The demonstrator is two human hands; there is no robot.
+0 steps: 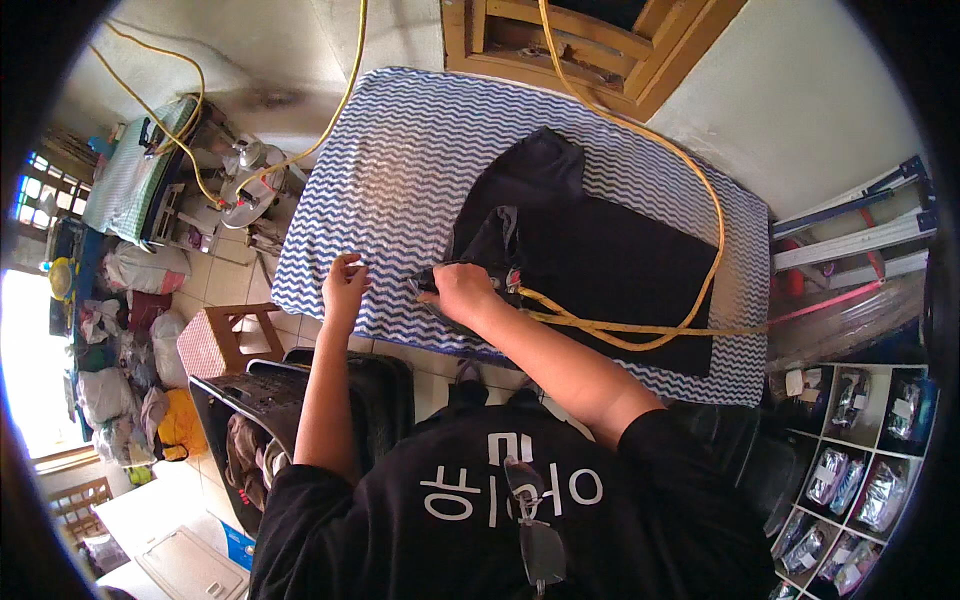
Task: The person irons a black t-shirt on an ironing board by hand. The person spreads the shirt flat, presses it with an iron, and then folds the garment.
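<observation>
A black garment [619, 255], which looks like a T-shirt, lies spread over a padded board covered in blue-and-white zigzag cloth [397, 165]. My right hand [466, 291] grips the handle of a steam iron [425, 280] at the garment's left edge. The hand hides much of the iron, and its soleplate is out of sight. Yellow hose and cord [577, 321] run from the back of the iron across the garment. Over the bare cloth to the left, my left hand [346, 286] is held with loosely curled fingers and nothing in it.
A yellow hose [718, 225] loops over the board's right side. Beside the board's left end are a steam boiler [251, 184], a stool [225, 337] and a black bin [247, 405] with clothes. A ladder [847, 240] and a shelf of wrapped packets [847, 442] stand right.
</observation>
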